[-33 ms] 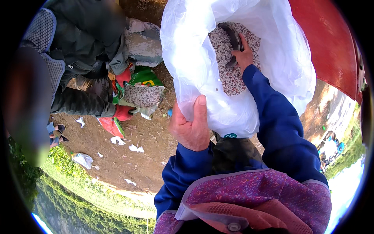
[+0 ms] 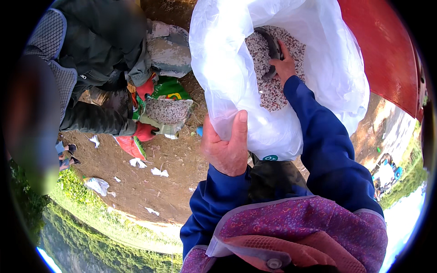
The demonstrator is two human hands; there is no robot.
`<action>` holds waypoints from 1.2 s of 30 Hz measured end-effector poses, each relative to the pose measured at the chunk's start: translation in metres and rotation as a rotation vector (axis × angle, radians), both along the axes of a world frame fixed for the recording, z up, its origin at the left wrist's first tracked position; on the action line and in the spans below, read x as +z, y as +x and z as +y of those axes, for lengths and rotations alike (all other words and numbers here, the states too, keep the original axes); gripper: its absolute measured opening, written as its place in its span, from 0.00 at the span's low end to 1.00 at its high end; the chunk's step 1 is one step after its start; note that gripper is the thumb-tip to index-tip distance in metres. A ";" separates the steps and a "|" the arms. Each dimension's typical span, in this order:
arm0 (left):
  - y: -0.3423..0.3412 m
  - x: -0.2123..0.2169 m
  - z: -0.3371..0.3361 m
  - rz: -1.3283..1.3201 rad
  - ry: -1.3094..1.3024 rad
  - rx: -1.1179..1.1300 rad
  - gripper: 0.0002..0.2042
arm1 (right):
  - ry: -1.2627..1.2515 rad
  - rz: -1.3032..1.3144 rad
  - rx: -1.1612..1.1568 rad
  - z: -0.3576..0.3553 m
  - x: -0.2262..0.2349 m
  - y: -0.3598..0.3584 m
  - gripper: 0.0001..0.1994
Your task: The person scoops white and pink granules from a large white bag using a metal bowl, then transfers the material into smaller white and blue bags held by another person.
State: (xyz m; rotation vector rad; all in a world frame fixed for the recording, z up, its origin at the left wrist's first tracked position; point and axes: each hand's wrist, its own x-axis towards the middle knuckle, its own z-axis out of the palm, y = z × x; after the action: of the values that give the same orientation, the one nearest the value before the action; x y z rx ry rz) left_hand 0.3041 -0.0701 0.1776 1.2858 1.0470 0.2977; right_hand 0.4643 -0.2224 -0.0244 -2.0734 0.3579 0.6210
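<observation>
A large white plastic bag (image 2: 277, 136) stands wide-mouthed in front of me, with pale and reddish-brown granules (image 2: 273, 98) inside. My left hand (image 2: 227, 148) is closed on its near-left edge, thumb on top and fingers partly hidden by the film. Reaching into the bag, my right hand (image 2: 284, 66) grips a dark, curved, bowl-like scoop (image 2: 273, 43) by its side. The scoop rests tilted against the granules, its lower part hard to make out.
At left, a person in dark clothing and red gloves (image 2: 145, 132) holds a green sack (image 2: 170, 88) with similar granules. A red metal panel (image 2: 382, 50) curves along the right. White scraps (image 2: 159, 172) and a crumpled bag (image 2: 97, 185) lie on the bare soil (image 2: 150, 191).
My left hand and the bag edge it holds have shifted very slightly to the right. The right hand and scoop look nearly unmoved.
</observation>
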 end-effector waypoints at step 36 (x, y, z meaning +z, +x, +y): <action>-0.028 -0.021 0.006 -0.025 0.112 -0.133 0.16 | 1.030 0.476 -0.522 -0.046 0.073 -0.049 0.25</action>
State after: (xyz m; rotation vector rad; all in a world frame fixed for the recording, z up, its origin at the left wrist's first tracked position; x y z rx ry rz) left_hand 0.2764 -0.0643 0.1568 1.4424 0.9289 0.2733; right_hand 0.4157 -0.2680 0.0481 -0.7938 0.6503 0.7499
